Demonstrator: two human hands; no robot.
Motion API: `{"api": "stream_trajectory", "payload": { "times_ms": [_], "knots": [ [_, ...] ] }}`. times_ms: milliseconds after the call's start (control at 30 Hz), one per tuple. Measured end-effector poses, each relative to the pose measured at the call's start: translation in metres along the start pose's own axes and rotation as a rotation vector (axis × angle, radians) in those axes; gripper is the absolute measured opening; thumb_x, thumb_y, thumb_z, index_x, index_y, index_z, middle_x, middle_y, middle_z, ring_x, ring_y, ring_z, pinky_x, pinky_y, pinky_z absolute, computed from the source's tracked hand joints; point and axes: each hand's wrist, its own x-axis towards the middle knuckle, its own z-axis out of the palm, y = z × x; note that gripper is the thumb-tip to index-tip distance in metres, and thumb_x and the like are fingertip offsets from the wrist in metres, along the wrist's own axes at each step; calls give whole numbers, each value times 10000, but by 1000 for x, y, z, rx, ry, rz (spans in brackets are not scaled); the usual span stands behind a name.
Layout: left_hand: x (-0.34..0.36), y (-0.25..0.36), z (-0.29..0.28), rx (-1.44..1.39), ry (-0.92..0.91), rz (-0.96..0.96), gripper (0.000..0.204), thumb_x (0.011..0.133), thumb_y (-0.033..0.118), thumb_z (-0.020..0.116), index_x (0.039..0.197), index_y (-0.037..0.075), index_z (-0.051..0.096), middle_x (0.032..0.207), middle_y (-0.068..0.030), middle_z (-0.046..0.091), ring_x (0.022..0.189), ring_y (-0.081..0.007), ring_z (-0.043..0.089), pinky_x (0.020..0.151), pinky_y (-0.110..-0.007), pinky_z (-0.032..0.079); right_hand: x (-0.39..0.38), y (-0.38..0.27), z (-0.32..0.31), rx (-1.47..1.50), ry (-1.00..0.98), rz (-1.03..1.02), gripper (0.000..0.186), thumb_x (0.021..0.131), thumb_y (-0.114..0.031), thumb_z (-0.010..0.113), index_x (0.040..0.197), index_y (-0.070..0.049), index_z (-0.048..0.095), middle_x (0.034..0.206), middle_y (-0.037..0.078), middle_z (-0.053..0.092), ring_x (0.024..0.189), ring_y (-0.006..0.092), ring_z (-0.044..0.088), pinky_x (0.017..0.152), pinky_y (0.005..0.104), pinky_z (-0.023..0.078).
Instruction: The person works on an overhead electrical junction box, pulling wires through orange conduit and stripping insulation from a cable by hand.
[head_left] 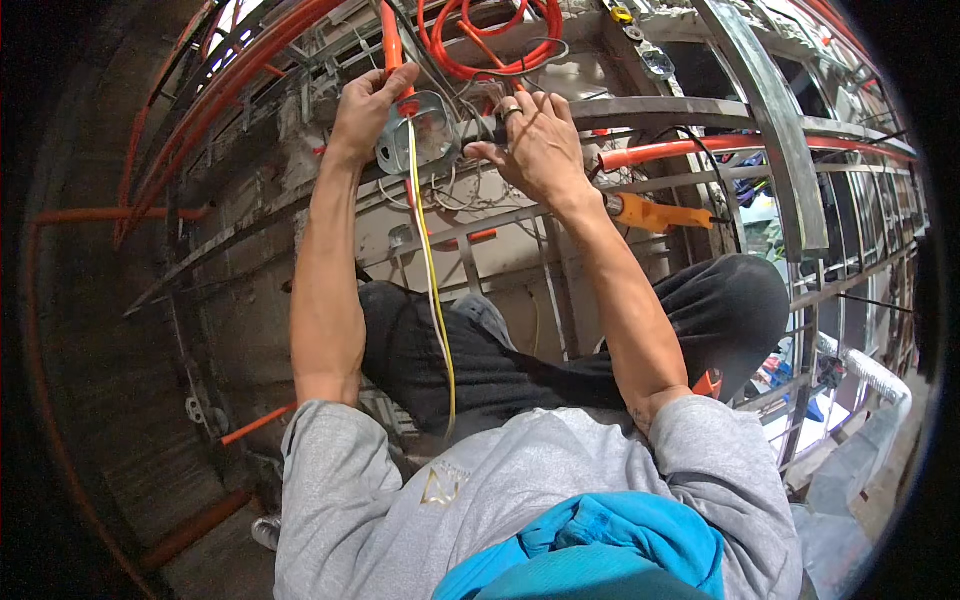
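Here, left hand [362, 112] curled, gripping orange conduit [391, 42]

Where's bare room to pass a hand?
A gap shows between the yellow wire and the right forearm, bordered below by the black trousers, though thin metal bars cross it; its depth is unclear. The metal box is crowded by the left hand, right hand, orange pipe and orange coil.
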Motion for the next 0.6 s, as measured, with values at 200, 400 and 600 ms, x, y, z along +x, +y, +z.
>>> {"api": "stream_trajectory", "payload": {
  "times_ms": [200, 400, 600],
  "knots": [
    [19, 14, -8, 100, 53, -17, 419, 934, 356, 776, 1109, -23, 739, 994, -47, 735, 873, -91, 635, 790, -258, 503, 20, 1, 7, -47, 162, -34, 716, 831, -639, 691, 1167, -8, 649, 1134, 138, 626, 1155, 296, 566, 1087, 421, 349],
    [4, 17, 1, 174, 54, -37, 420, 930, 366, 779, 1033, -41, 743, 939, -44, 725, 813, -98, 615, 725, -259, 474, 9, 5, 6, -49, 99, -59, 720, 861, -652, 656, 1188, -11, 628, 1136, 144, 630, 1132, 294, 571, 1030, 421, 373],
    [0, 6, 4, 109, 101, -100, 398, 936, 376, 770, 991, -17, 750, 886, -19, 690, 778, -74, 568, 698, -231, 437, 1, 6, 6, -10, 97, -45, 683, 848, -644, 672, 1126, -21, 639, 1119, 127, 629, 1129, 288, 573, 1029, 418, 373]
  ]
}}
